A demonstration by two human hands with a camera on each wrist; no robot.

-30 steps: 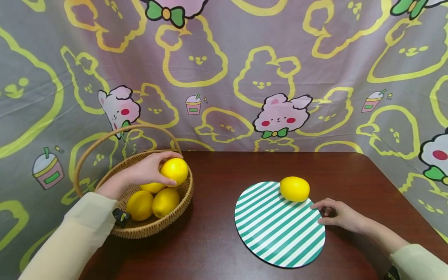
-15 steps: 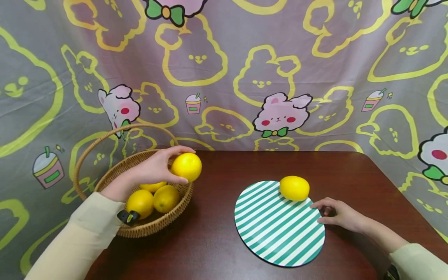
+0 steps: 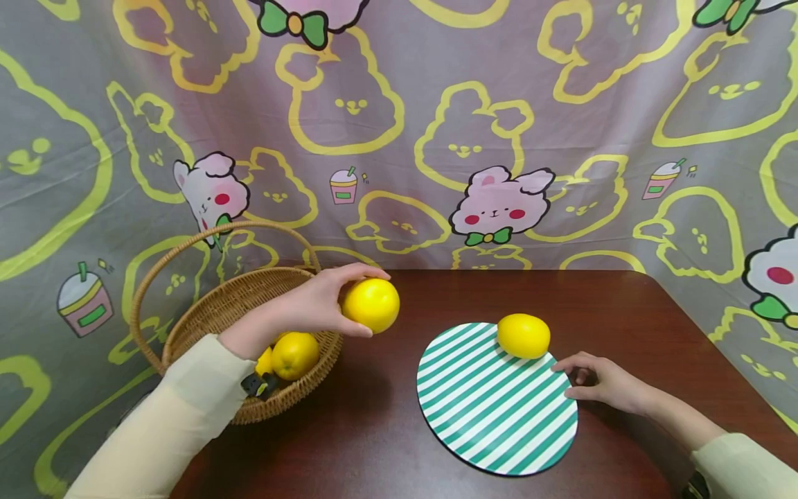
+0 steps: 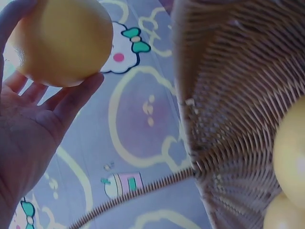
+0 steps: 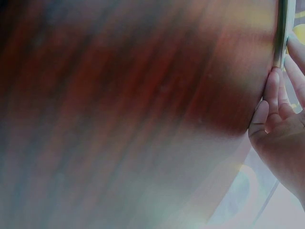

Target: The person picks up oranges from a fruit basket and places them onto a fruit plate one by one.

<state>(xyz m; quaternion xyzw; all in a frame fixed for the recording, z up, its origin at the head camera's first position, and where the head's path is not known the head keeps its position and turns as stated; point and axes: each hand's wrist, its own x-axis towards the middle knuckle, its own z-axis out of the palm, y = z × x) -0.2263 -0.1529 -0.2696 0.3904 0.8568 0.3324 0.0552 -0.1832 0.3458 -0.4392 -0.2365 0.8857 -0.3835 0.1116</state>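
In the head view, my left hand point(image 3: 318, 303) grips a round yellow fruit point(image 3: 371, 305) between thumb and fingers. It holds the fruit in the air, just right of the wicker basket point(image 3: 215, 305). The left wrist view shows the same fruit point(image 4: 64, 40) against the fingers and thumb. More yellow fruit point(image 3: 296, 355) lies inside the basket, partly hidden by my forearm. An oval yellow fruit point(image 3: 524, 336) sits at the upper right edge of a round green-and-white striped mat point(image 3: 492, 409). Beside that mat, my right hand point(image 3: 614, 387) touches its right edge with loosely bent fingers.
A tall basket handle point(image 3: 181, 249) arches up on the left. Dark brown table point(image 3: 380, 416) surface lies between basket and mat. Behind and at both sides hangs a patterned grey cloth point(image 3: 399, 159).
My left hand has carried the round fruit rightward out of the basket and past its rim. The right hand, the mat and the oval fruit stay in place.
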